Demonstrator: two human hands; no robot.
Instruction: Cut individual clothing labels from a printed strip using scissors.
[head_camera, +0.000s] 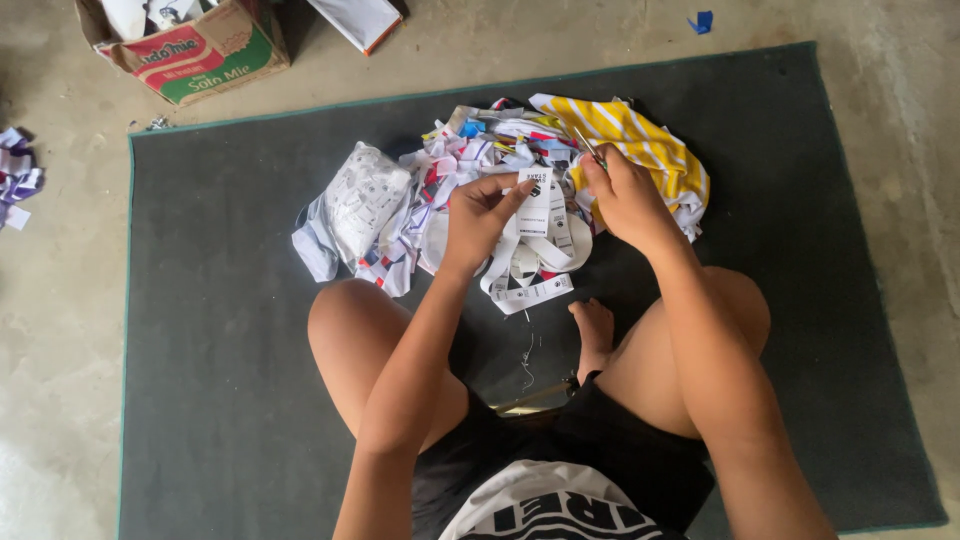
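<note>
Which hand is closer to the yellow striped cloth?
Right. The right hand lies over the yellow striped cloth edge; the left hand is farther left, pinching a white tag.

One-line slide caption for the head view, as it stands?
Seated on a dark grey mat, left hand pinches a white printed fabric label; right hand holds small metal snips.

Bare arms and legs, black shorts (560, 450), white top (545, 505) with bold black lettering.
</note>
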